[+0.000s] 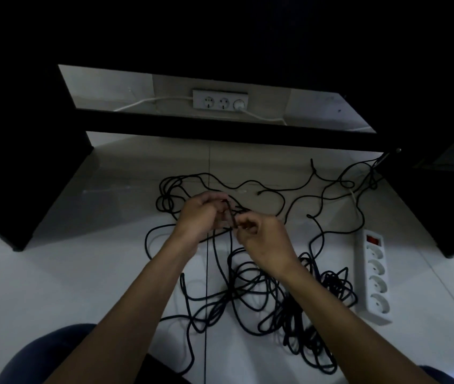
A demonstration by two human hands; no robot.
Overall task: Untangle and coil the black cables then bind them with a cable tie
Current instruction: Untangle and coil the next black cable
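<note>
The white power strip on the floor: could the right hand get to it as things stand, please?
Probably yes. The white power strip lies in the open beside the right hand, nothing covering it, but that hand is pinching a black cable and must let go first.

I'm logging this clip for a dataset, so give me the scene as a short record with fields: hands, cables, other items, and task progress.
left hand: left hand grips a few loops of black cable
right hand: right hand pinches a strand beside the left hand
cables: black cables lie in a loose tangle on the white floor, strands trailing toward the far right
other items: white power strip with a red switch, right of the tangle; wall sockets with a white lead
cable tie: none identifiable
progress: coiling just begun, most cable still tangled, nothing bound
</note>
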